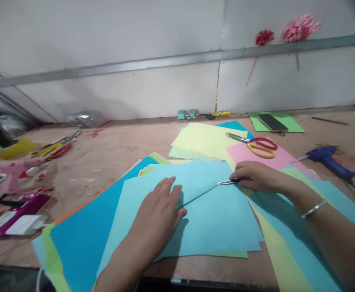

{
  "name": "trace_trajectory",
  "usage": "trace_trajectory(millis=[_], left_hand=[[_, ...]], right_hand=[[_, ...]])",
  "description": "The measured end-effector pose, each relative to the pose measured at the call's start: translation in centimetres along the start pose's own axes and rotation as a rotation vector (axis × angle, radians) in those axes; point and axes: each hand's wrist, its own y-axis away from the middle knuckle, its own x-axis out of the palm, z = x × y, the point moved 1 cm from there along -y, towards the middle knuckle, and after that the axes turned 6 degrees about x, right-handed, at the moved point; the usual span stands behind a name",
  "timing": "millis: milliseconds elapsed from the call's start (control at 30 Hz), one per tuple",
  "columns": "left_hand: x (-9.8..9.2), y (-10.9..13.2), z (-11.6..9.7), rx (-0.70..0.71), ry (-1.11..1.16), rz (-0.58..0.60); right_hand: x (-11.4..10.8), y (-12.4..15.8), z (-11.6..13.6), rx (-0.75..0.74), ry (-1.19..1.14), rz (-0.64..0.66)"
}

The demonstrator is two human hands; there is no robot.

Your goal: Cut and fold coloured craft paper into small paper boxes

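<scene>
Right at 6 o'clock on the worktop [104, 162], the left hand [160, 211] lies flat, fingers spread, on the light-blue sheet [216, 221]; at its 2 o'clock the right hand [256, 177] pinches a small metal blade [226, 183] against the paper.

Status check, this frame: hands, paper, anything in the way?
Left hand flat on light blue sheet. Right hand pinching small metal blade on the sheet's diagonal line. Scissors, glue gun lie apart.

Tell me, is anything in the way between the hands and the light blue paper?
Nothing visible. The left hand lies flat on the light blue paper, and the right hand holds a small metal blade against its crease. The scissors lie farther back.
</scene>
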Motion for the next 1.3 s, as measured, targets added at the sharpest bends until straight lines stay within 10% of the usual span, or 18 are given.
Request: trace_trajectory(millis=[167, 333, 533, 1300], left_hand=[[-4.8, -5.1, -0.6, 0.282, 0.16, 0.079], [-1.3, -9.3, 1.4, 0.471, 0.475, -0.039], [4.6, -6.7, 2.8, 0.584, 0.396, 0.062], [5.3, -6.3, 2.5, 0.523, 0.367, 0.098]], right_hand=[[-0.1, 0.0, 0.4, -0.015, 0.06, -0.016], [0.0, 0.2, 0.9, -0.025, 0.113, -0.047], [0.5, 0.2, 0.8, -0.044, 0.153, -0.055], [0.4, 0.2, 0.6, -0.09, 0.021, 0.022]])
